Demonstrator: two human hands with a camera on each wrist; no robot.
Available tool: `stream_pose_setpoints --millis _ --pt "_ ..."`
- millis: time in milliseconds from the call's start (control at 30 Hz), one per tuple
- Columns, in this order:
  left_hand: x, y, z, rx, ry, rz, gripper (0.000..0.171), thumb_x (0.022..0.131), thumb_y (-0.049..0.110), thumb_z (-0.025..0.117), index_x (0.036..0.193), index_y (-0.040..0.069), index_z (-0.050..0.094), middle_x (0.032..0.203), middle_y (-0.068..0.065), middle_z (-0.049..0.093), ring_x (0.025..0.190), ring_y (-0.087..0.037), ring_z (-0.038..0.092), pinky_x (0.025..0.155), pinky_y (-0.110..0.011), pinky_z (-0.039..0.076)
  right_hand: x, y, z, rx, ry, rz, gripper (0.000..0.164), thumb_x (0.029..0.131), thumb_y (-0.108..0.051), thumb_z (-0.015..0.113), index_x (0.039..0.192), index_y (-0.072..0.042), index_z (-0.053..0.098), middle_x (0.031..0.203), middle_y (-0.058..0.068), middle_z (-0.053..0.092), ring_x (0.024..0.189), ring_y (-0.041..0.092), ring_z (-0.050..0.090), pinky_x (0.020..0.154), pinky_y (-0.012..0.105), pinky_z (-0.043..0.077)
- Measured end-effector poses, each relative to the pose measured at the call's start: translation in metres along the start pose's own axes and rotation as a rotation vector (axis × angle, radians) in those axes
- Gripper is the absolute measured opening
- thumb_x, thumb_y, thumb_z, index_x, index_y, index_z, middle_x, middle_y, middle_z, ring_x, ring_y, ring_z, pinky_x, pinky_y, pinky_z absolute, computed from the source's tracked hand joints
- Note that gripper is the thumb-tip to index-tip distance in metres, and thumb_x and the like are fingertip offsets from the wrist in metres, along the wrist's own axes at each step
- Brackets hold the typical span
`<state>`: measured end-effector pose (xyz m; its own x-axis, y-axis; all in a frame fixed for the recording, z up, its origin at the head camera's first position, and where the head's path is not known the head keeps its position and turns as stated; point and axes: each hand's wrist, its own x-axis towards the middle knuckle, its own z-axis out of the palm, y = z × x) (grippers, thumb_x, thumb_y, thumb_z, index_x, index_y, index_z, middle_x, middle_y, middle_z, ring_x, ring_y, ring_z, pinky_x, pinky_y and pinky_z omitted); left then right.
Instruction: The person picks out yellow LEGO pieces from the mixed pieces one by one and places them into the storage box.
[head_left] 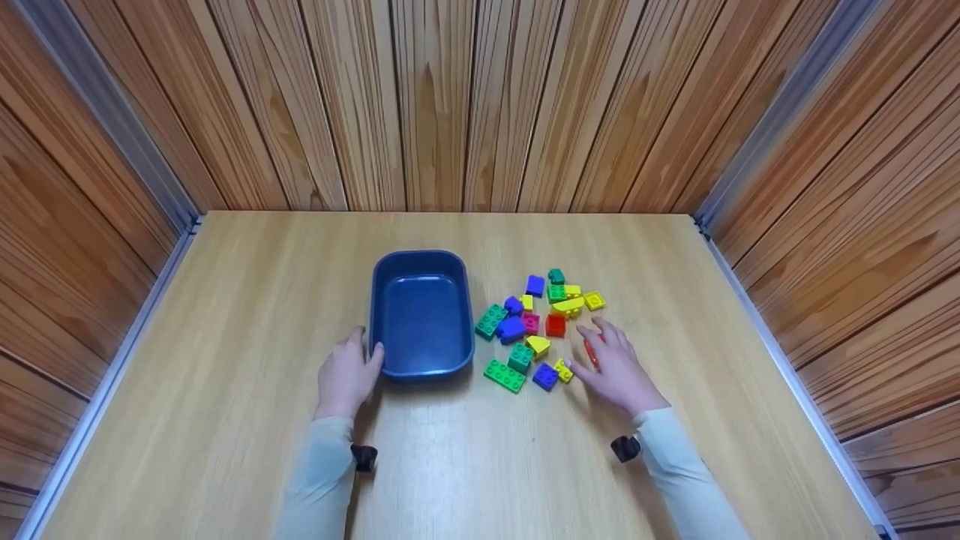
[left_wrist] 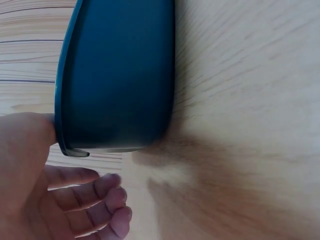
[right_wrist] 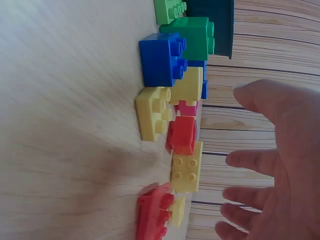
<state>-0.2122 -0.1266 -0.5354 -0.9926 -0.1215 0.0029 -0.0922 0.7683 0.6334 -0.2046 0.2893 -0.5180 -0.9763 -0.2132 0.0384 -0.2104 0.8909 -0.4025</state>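
At the near left corner of a dark blue plastic tub, my left hand holds the rim, its thumb hooked over the edge. In the left wrist view the other fingers lie loosely bent outside the tub wall. My right hand hovers with spread fingers above a long red toy brick, partly hidden beneath it, and holds nothing. Just left of that hand lie a yellow brick and a blue brick. A yellow brick with round studs shows closer in the right wrist view.
Several loose toy bricks lie between the tub and my right hand, among them a green brick, a red brick and a yellow half-round brick. Wood-plank walls enclose the light wooden table at back and sides.
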Motion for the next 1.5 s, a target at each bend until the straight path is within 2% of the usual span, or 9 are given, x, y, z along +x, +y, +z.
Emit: stream_pose_setpoints --millis 133,300,467,933,1067,1233,1433,1500 --pt "0.0 0.0 0.0 0.001 0.0 -0.001 0.045 0.096 0.03 0.051 0.126 -0.004 0.052 0.086 -0.016 0.062 0.074 -0.028 0.058 0.067 -0.043 0.049 -0.006 0.001 0.004 0.011 -0.012 0.003 0.071 0.089 -0.047 0.062 0.145 -0.011 0.04 0.151 0.016 0.026 0.137 0.036 0.023 0.107 0.056 0.024" --pt "0.0 -0.001 0.0 0.0 -0.016 -0.011 0.043 0.096 0.03 0.051 0.124 -0.003 0.052 0.08 -0.012 0.059 0.069 -0.025 0.056 0.06 -0.038 0.046 -0.01 0.004 0.006 0.01 -0.015 -0.005 0.071 0.087 -0.04 0.067 0.145 -0.009 0.04 0.149 0.016 0.029 0.136 0.036 0.027 0.107 0.054 0.026" --pt "0.0 -0.003 0.002 0.011 -0.002 0.003 0.038 0.095 0.03 0.052 0.118 -0.001 0.053 0.073 -0.01 0.056 0.064 -0.025 0.054 0.054 -0.036 0.042 -0.015 0.005 0.009 0.009 -0.017 -0.022 0.071 0.086 -0.036 0.069 0.144 -0.006 0.041 0.147 0.017 0.033 0.134 0.037 0.03 0.106 0.053 0.027" --pt "-0.001 -0.002 0.002 0.007 -0.006 -0.009 0.037 0.096 0.03 0.051 0.117 -0.001 0.054 0.084 -0.014 0.06 0.068 -0.026 0.056 0.056 -0.036 0.045 -0.016 0.003 0.018 0.04 -0.041 -0.054 0.068 0.084 -0.031 0.072 0.141 -0.005 0.045 0.143 0.018 0.04 0.129 0.036 0.038 0.104 0.051 0.032" --pt "-0.001 -0.001 0.003 -0.006 -0.027 -0.028 0.04 0.097 0.03 0.05 0.123 0.0 0.052 0.083 -0.012 0.059 0.067 -0.024 0.055 0.055 -0.033 0.043 -0.013 0.001 0.019 0.047 -0.061 -0.046 0.068 0.083 -0.029 0.073 0.141 -0.006 0.045 0.141 0.017 0.041 0.128 0.035 0.039 0.103 0.051 0.034" --pt "-0.002 -0.001 0.004 -0.022 -0.036 -0.043 0.045 0.098 0.031 0.049 0.129 -0.001 0.049 0.073 -0.009 0.055 0.063 -0.023 0.054 0.053 -0.032 0.042 -0.007 -0.002 0.021 0.048 -0.09 -0.043 0.066 0.082 -0.027 0.075 0.14 -0.007 0.047 0.136 0.012 0.045 0.123 0.031 0.044 0.102 0.047 0.037" --pt "-0.003 -0.003 0.005 0.004 0.026 0.013 0.035 0.096 0.03 0.05 0.112 0.0 0.055 0.067 -0.008 0.052 0.062 -0.025 0.053 0.054 -0.037 0.041 -0.002 -0.006 0.023 0.026 -0.118 -0.053 0.064 0.081 -0.021 0.076 0.139 -0.009 0.05 0.127 0.006 0.05 0.115 0.023 0.049 0.098 0.04 0.042" --pt "-0.003 -0.003 0.005 0.005 0.025 0.014 0.035 0.096 0.03 0.05 0.112 -0.001 0.055 0.067 -0.008 0.051 0.063 -0.025 0.053 0.054 -0.037 0.04 -0.001 -0.007 0.023 0.029 -0.124 -0.054 0.063 0.081 -0.018 0.076 0.138 -0.01 0.05 0.125 0.005 0.05 0.113 0.022 0.049 0.097 0.039 0.043"
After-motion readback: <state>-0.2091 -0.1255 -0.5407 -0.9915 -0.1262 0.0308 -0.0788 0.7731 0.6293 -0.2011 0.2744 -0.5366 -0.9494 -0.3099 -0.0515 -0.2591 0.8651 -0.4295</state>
